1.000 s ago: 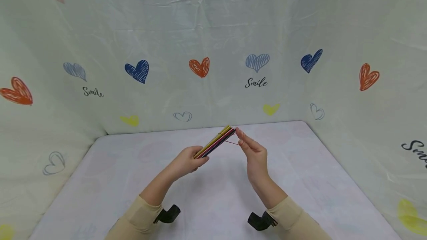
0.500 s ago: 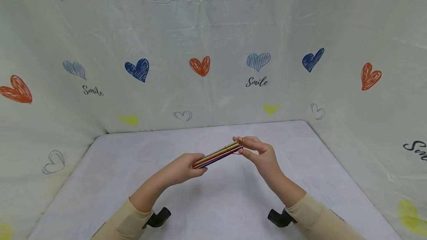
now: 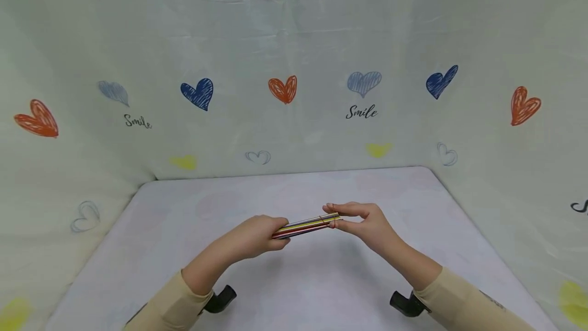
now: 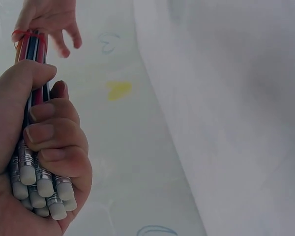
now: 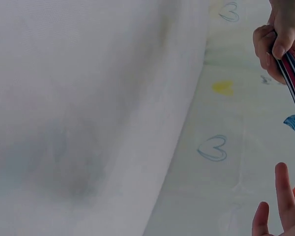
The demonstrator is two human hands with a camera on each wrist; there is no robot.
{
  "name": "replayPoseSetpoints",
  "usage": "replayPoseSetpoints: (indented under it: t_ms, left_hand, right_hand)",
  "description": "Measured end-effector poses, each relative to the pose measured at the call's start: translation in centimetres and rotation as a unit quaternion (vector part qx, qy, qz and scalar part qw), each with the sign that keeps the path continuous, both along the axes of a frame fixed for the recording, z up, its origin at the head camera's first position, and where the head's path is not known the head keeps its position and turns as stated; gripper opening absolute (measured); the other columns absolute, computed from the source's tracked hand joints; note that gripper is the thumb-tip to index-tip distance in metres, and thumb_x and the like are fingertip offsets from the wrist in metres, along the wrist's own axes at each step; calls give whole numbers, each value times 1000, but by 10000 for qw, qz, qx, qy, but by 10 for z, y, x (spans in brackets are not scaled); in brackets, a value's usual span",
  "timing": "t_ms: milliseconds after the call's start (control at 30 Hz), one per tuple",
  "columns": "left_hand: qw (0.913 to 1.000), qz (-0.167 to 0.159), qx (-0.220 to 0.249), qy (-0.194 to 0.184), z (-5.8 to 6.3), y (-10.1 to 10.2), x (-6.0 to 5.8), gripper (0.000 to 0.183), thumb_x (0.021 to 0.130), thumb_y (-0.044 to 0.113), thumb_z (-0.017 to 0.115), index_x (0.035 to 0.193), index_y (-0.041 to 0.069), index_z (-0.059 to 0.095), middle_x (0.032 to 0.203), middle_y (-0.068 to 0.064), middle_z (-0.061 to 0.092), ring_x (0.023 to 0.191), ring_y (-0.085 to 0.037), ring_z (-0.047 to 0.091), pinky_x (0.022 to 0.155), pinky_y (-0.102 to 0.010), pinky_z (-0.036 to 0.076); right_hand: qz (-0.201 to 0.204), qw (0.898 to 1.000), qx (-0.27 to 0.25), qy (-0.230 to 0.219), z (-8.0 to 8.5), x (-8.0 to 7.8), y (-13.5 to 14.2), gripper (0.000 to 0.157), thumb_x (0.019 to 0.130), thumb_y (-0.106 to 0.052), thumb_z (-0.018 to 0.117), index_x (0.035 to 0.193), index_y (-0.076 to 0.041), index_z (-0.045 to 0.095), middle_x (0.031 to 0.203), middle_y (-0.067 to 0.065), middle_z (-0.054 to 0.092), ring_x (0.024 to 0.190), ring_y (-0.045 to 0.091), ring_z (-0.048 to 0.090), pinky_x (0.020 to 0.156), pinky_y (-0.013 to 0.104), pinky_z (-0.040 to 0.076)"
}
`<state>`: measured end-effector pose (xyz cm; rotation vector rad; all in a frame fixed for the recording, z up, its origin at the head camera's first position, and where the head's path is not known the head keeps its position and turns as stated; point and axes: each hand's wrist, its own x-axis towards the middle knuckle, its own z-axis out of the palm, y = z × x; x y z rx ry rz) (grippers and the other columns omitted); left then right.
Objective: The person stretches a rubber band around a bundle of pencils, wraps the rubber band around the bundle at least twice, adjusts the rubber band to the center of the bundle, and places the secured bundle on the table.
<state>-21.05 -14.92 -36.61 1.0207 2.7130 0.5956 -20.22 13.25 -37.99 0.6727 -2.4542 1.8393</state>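
Note:
My left hand [image 3: 264, 236] grips a bundle of several pencils [image 3: 303, 228] near their eraser ends, holding it above the table. In the left wrist view, the white erasers [image 4: 44, 187] stick out below its curled fingers. At the bundle's other end, my right hand [image 3: 369, 221] has a thin red rubber band [image 4: 32, 33] between thumb and fingers. The band runs round the pencils and reaches to the fingertips. The right wrist view shows two right-hand fingers [image 5: 285, 194] extended, while the band end of the bundle is cut off by the frame edge.
A white table [image 3: 294, 290] lies under both hands. Behind and beside it hangs a pale curtain [image 3: 317, 50] printed with hearts and the word Smile. Black wrist cameras [image 3: 220, 299] are strapped at both sleeves.
The bundle has swung from a steep slant to nearly level and come lower. My right hand has moved down and right, its thumb and fingers now around the pencils' far end with the band.

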Motion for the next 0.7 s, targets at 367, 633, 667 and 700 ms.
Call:
replayPoseSetpoints:
  t_ms: [367,633,667,700]
  left_hand:
    - [9928,-27,-730,947,-2,6,1,21,88,19,66,77,20,49,59,11,42,53,-7,38,51,-25,33]
    - [9884,53,-952,1182,-2,6,6,22,89,26,70,79,19,52,62,12,47,55,-8,42,52,-25,37]
    - [9885,58,-934,1191,-2,7,6,22,89,28,71,80,19,53,63,13,47,55,-8,43,53,-25,38]
    - [9885,56,-908,1209,-2,7,6,23,88,30,72,80,19,53,64,13,48,55,-8,43,53,-25,38]
  right_hand:
    - [262,9995,150,50,-7,6,3,18,82,-11,79,99,-8,76,98,7,71,82,20,64,70,29,54]
    - [588,9972,-451,-12,-14,0,0,19,78,-1,80,95,-3,72,98,13,65,87,21,64,71,30,56]
    - [589,9968,-541,-83,-15,0,0,21,77,0,80,96,-1,71,99,14,64,88,21,64,72,31,56]
    - [570,9963,-620,-171,-16,0,0,22,77,0,81,96,1,71,99,16,64,88,21,65,72,32,56]
